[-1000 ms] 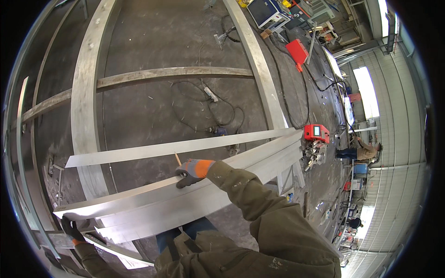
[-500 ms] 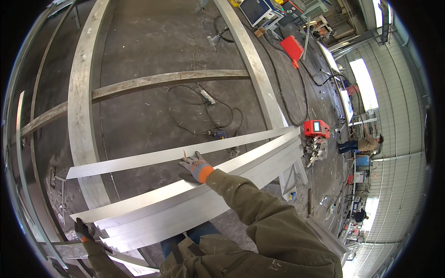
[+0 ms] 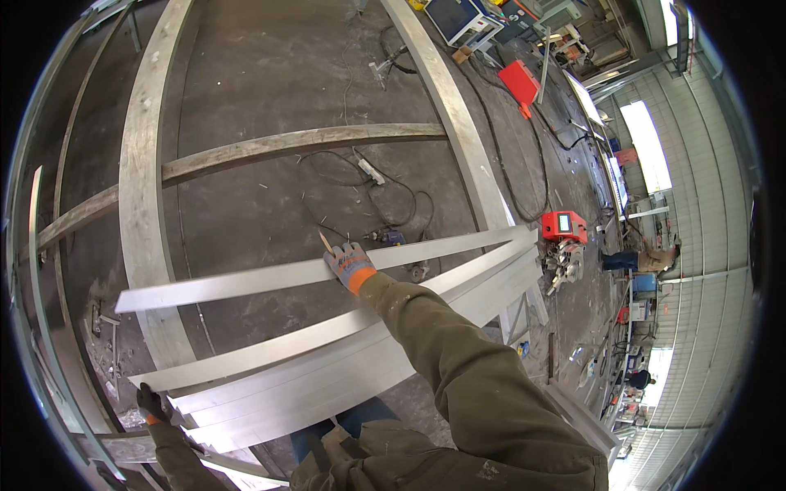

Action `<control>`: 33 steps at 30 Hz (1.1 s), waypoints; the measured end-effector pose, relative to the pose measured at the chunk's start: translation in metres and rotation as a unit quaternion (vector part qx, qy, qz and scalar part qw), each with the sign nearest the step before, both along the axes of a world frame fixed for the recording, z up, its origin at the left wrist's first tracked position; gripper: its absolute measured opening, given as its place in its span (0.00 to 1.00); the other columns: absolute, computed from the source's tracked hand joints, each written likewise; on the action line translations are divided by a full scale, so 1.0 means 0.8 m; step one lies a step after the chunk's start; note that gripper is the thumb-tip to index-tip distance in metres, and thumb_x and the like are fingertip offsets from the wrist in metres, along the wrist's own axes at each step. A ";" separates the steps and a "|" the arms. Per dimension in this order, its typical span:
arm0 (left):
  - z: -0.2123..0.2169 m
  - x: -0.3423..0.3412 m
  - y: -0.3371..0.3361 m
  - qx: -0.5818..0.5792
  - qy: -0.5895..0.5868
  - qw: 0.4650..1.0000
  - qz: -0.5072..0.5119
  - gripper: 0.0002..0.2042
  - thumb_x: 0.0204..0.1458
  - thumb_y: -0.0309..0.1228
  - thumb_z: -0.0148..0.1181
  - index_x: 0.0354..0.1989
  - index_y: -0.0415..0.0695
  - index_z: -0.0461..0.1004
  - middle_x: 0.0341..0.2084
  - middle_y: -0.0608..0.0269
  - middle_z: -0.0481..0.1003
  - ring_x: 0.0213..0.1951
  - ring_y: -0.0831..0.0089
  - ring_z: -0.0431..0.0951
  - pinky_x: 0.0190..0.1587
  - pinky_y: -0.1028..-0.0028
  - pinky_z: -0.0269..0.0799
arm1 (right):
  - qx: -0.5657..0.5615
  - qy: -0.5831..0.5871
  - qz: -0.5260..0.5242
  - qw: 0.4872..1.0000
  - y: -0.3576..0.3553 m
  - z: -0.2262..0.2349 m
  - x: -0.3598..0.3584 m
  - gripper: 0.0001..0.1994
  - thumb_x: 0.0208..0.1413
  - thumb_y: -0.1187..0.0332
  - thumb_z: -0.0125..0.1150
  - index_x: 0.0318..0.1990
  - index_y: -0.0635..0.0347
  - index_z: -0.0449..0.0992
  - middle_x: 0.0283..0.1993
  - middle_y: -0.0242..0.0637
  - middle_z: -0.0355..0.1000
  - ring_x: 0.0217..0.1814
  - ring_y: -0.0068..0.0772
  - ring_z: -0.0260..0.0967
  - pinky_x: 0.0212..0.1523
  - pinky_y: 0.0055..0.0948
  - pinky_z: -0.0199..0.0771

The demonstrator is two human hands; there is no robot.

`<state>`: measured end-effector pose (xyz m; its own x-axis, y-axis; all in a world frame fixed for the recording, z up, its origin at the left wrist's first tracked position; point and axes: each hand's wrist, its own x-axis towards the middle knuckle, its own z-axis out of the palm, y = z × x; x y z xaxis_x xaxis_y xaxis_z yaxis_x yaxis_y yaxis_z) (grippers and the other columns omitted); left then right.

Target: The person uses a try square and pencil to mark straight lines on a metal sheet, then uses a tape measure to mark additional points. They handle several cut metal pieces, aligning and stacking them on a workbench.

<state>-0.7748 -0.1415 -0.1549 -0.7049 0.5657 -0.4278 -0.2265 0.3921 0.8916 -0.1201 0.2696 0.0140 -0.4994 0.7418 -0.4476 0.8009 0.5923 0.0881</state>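
My right hand (image 3: 349, 265), in a grey glove with an orange cuff, curls over a long pale metal bar (image 3: 221, 283). A thin pointed pencil (image 3: 326, 240) sticks up from its fingers. Nearer to me, my left hand (image 3: 151, 404), dark-gloved, closes round the left end of a second metal bar (image 3: 262, 353). That bar lies along the far side of a stack of similar bars (image 3: 319, 386) in front of my body. The two bars converge toward the right and spread apart on the left.
Broad metal beams (image 3: 141, 188) and a crossbar (image 3: 303, 144) form a frame under the bars. A power tool (image 3: 386, 236) and cables lie on the floor beyond. Right of the bars stands a red machine (image 3: 564, 226). Another person (image 3: 647, 260) is farther right.
My right hand has moved away from me, off the near bar, and onto the far bar, carrying the pencil. My left hand stays at the near bar's end.
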 end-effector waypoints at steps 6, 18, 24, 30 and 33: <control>-0.006 0.025 -0.014 -0.020 0.051 0.998 -0.013 0.19 0.62 0.51 0.62 0.26 0.53 0.71 0.16 0.79 0.63 0.17 0.85 0.56 0.21 0.75 0.47 | 0.062 -0.008 -0.029 0.998 0.078 -0.007 -0.007 0.15 0.66 0.65 0.50 0.58 0.53 0.73 0.56 0.40 0.74 0.60 0.44 0.71 0.59 0.42 0.67; -0.039 -0.019 0.066 -0.163 0.079 0.983 -0.015 0.22 0.55 0.54 0.66 0.35 0.45 0.78 0.28 0.69 0.71 0.28 0.74 0.66 0.29 0.67 0.62 | -0.034 0.022 0.084 0.996 -0.043 0.047 -0.052 0.18 0.63 0.66 0.51 0.60 0.52 0.71 0.54 0.38 0.73 0.59 0.41 0.71 0.62 0.40 0.65; -0.027 -0.059 0.130 -0.305 0.221 0.919 -0.120 0.27 0.55 0.57 0.61 0.42 0.42 0.78 0.35 0.59 0.75 0.37 0.64 0.71 0.38 0.62 0.67 | -0.008 0.084 0.109 0.990 -0.105 0.053 -0.023 0.24 0.62 0.66 0.57 0.65 0.57 0.70 0.58 0.41 0.73 0.59 0.43 0.71 0.60 0.40 0.67; 0.026 -0.116 0.171 -0.393 0.295 0.851 -0.186 0.33 0.55 0.61 0.55 0.49 0.38 0.79 0.43 0.48 0.79 0.46 0.55 0.77 0.47 0.58 0.71 | -0.025 0.096 0.101 0.990 -0.101 0.042 -0.038 0.23 0.60 0.68 0.59 0.63 0.61 0.71 0.51 0.43 0.73 0.50 0.43 0.72 0.50 0.40 0.72; 0.068 -0.161 0.169 -0.433 0.313 0.822 -0.195 0.37 0.55 0.62 0.53 0.53 0.37 0.79 0.47 0.43 0.81 0.51 0.50 0.80 0.52 0.56 0.73 | -0.096 0.136 0.108 0.980 -0.114 0.047 -0.058 0.30 0.52 0.62 0.68 0.62 0.62 0.69 0.53 0.47 0.71 0.51 0.47 0.72 0.50 0.42 0.74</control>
